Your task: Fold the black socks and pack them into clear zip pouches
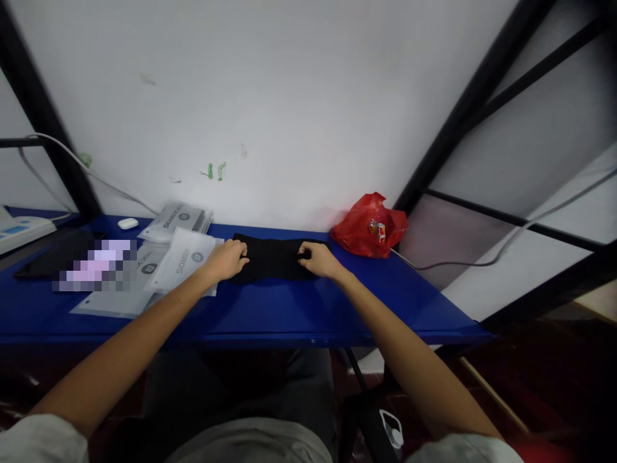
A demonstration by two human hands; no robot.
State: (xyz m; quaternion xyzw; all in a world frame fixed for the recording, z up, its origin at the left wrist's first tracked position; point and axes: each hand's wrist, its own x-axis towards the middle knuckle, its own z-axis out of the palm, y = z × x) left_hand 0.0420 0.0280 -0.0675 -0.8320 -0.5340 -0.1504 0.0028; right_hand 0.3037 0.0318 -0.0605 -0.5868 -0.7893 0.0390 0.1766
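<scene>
1. Head view: showing a black cloth (pixel 272 258) laid out sideways on a blue table (pixel 289 315), near the wall (pixel 299 116).
2. Touching the cloth's left end with the left hand (pixel 230 258), fingers partly curled; cannot tell whether gripping.
3. Touching near its right end with the right hand (pixel 319 259), fingers similarly curled; cannot tell about grip.
4. Seen just left, printed plastic bags (pixel 183 257); just right, a red bag (pixel 359 225).

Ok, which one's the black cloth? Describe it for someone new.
Blue table, against the white wall. Between the printed translucent pouches and the red bag lies a flat, dark strip, the black cloth. Unlike its neighbours, it's opaque black, with the left hand and right hand at opposite ends.
</scene>
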